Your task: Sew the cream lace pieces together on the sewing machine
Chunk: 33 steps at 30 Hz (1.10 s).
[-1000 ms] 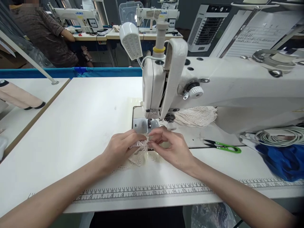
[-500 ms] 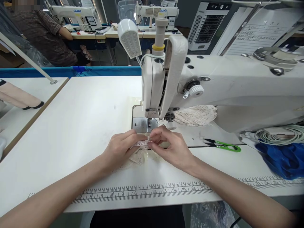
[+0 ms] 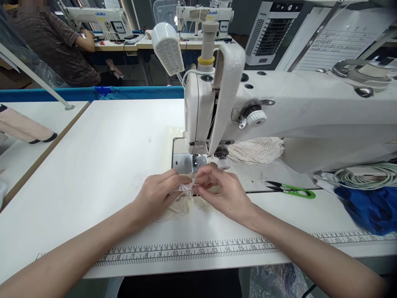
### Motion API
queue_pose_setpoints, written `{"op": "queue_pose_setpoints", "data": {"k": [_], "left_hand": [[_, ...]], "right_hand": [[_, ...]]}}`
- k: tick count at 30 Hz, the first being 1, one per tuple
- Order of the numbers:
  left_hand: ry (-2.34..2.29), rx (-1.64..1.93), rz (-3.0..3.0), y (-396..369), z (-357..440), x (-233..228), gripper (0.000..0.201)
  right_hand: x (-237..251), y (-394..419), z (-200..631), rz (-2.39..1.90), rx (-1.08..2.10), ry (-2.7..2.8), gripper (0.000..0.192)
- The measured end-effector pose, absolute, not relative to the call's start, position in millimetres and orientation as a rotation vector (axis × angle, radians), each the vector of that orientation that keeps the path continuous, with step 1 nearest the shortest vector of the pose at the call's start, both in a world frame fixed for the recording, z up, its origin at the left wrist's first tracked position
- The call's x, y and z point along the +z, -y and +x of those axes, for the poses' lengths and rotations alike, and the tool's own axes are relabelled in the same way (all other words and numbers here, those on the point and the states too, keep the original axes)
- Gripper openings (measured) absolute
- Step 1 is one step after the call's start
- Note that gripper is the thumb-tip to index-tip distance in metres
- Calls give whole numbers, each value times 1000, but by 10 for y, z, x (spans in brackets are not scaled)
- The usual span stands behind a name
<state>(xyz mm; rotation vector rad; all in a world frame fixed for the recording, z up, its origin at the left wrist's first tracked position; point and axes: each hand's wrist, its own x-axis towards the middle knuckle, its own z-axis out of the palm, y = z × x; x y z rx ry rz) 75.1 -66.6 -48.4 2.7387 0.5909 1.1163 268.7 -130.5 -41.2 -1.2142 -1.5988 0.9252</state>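
Observation:
A piece of cream lace trim (image 3: 185, 188) is stretched between my hands just in front of the sewing machine's needle plate (image 3: 182, 162). My left hand (image 3: 159, 191) pinches it from the left. From the right, the fingertips of my right hand (image 3: 221, 187) close on its end. Part of the lace hangs below my left fingers onto the white table. Above my fingertips stands the head of the sewing machine (image 3: 200, 116), its needle area partly hidden. More cream lace (image 3: 257, 150) lies bunched under the machine's arm.
Green thread snips (image 3: 290, 190) lie right of my right hand. Blue fabric (image 3: 369, 209) and a coil of pale elastic (image 3: 367, 176) are at the far right. A ruler strip (image 3: 186, 251) runs along the table's front edge. Beyond the table, a person (image 3: 56, 45) sits by another sewing machine (image 3: 99, 20).
My hands and the lace hold almost the same place. In the background, the seated person's forearm has shifted slightly.

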Motion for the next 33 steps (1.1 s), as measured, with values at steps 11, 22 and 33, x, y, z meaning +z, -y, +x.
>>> {"op": "queue_pose_setpoints", "data": {"k": [11, 22, 33], "left_hand": [[-540, 1107, 2760, 657, 728, -504, 16], [-449, 1176, 2759, 631, 725, -549, 14], [-375, 1244, 2833, 646, 732, -494, 14]], "right_hand": [[-416, 1304, 2693, -1161, 898, 1649, 15], [-424, 1300, 2699, -1072, 837, 1705, 12], [-435, 1294, 2709, -1036, 549, 1839, 15]]}}
